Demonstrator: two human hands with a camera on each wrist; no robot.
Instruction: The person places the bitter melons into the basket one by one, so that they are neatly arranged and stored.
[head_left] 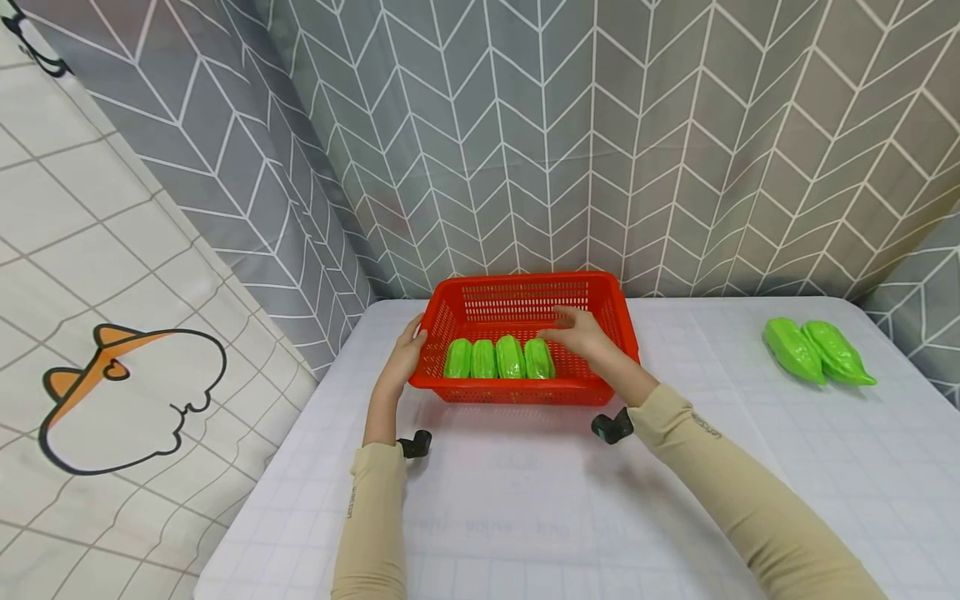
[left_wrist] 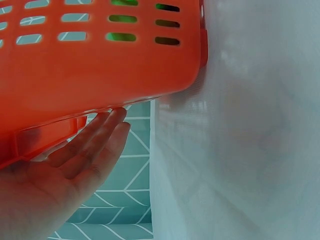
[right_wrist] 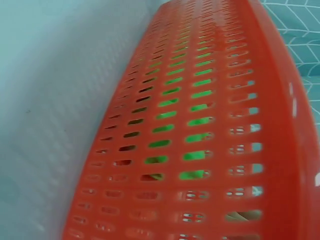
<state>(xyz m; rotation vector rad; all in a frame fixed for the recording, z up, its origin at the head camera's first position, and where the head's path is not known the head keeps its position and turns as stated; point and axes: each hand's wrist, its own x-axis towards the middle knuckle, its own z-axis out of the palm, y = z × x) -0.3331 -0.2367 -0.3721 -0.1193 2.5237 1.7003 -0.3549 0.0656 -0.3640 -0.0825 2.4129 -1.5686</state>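
Note:
A red perforated plastic basket (head_left: 525, 391) sits on the white-covered table. Inside, a row of several shiny green ridged pieces (head_left: 483, 360), resembling star fruit, lines the near side toward the left. My left hand (head_left: 403, 354) is at the basket's left end. In the left wrist view, its fingers (left_wrist: 102, 137) lie fairly straight against the outside of the red wall. Over the basket's right part reaches my right hand (head_left: 581, 335), fingers spread beside the rightmost green piece (head_left: 539, 358) and holding nothing visible. The right wrist view mostly shows the basket's slotted wall (right_wrist: 170, 115), which hides that hand.
Two more green ridged pieces (head_left: 817, 350) lie together on the table's right side. A grey curtain (head_left: 525, 150) with white lines hangs behind the table. Patterned white cloth (head_left: 127, 275) hangs at the left. Black devices (head_left: 612, 426) are on both wrists.

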